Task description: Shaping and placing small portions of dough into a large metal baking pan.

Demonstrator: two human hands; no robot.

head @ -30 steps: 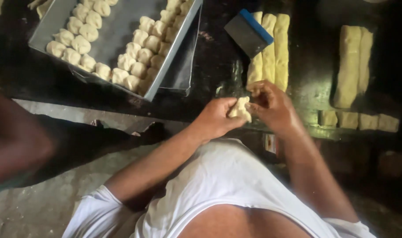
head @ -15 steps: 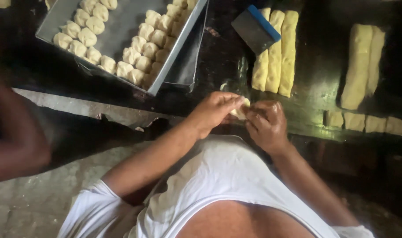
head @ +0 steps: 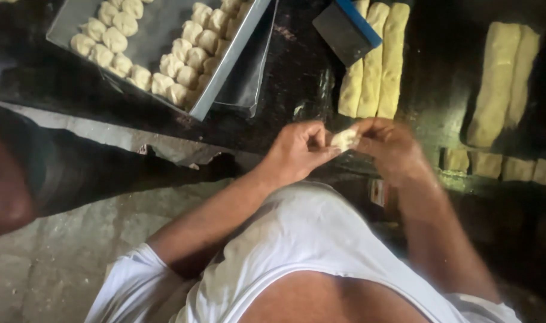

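Over the worktop's near edge, left hand and right hand are pinching one small dough piece between them, fingertips closed on it from both sides. Dough is sitting just right of the left fingers, equally near both hands, too lumpy for a clear long axis. Tray is lying far-left, dough strips far-right.

The person wears a white shirt with short sleeves. One short sleeve shows on the left arm, and it looks soft and a bit wrinkled. Both arms are bare below the sleeves, and the left hand and right hand have no gloves or rings.
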